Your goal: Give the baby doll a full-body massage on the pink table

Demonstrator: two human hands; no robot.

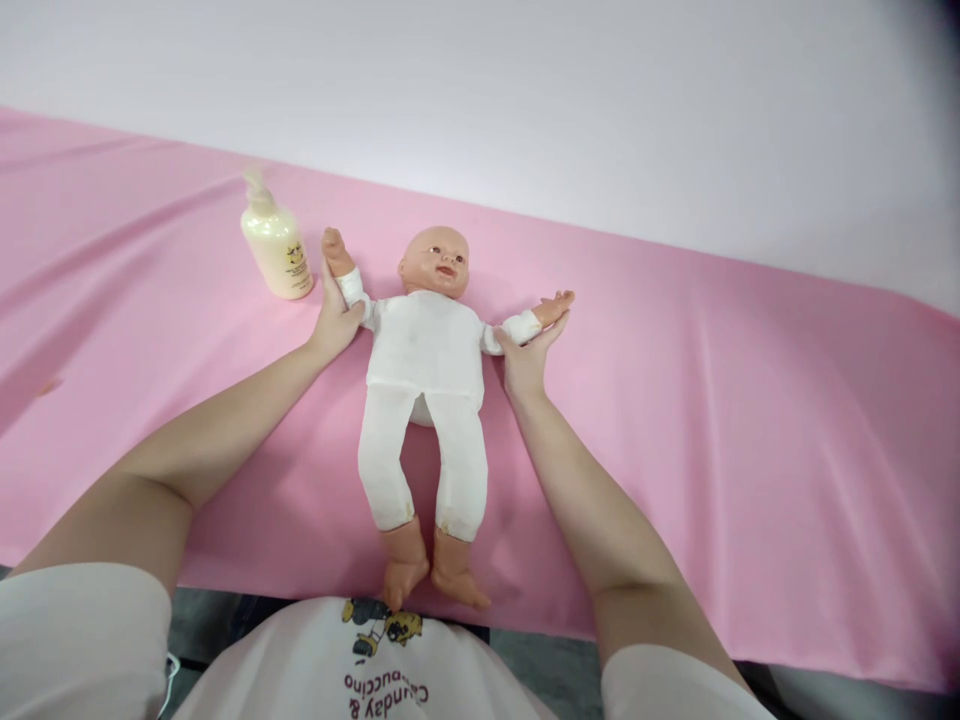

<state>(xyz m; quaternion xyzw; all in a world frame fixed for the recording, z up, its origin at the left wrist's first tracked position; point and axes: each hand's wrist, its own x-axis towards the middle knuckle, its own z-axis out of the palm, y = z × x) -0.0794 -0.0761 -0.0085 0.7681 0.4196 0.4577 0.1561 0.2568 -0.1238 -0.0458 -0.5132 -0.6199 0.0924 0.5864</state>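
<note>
A baby doll [426, 350] in a white top and white trousers lies on its back on a pink sheet [750, 420], head toward the far wall, feet at the near edge. My left hand [336, 320] holds the doll's raised arm at the white cuff. My right hand [529, 352] lies under and against the doll's other outstretched arm, thumb on the sleeve and fingers reaching toward its small hand. Both doll arms are spread out to the sides.
A cream pump bottle [275, 243] with a yellow label stands upright on the sheet just left of the doll's raised hand, close to my left hand. A pale wall [525, 90] rises behind the sheet. The sheet's near edge runs along my body.
</note>
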